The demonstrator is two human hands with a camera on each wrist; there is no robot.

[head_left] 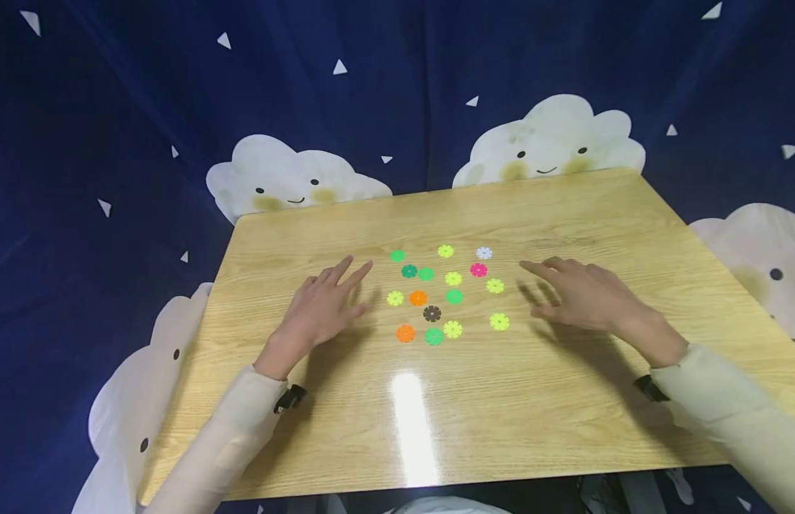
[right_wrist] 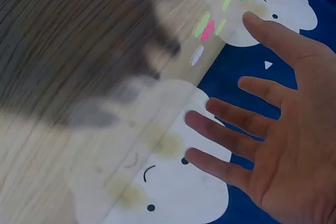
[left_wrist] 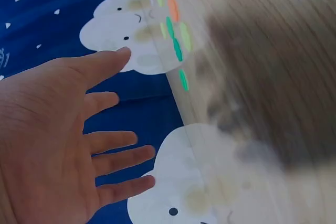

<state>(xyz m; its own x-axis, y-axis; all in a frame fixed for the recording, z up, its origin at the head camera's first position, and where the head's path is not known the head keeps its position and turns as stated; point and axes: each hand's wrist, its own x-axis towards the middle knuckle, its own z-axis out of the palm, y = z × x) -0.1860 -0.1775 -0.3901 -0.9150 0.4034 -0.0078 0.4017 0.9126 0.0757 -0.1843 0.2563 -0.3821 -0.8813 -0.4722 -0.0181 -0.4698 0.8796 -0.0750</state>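
Several flat, round, notched plastic discs lie spread over the middle of the wooden table. Among them are an orange disc (head_left: 406, 333), a brown disc (head_left: 432, 313), a pink disc (head_left: 478, 270), a white disc (head_left: 483, 253), a dark green disc (head_left: 409, 271) and a yellow disc (head_left: 499, 321). To the left of the discs my left hand (head_left: 323, 303) hovers over the table, fingers spread and holding nothing. My right hand (head_left: 583, 296) is on their right side, above its own shadow, also holding nothing. Both wrist views show bare palms with fingers extended.
The light wooden table (head_left: 532, 414) reflects a bright strip of light near its front edge. Behind it hangs a dark blue curtain (head_left: 397, 93) with white triangles and smiling clouds (head_left: 558, 135). Each wrist carries a small black device (head_left: 290, 398) by the sleeve.
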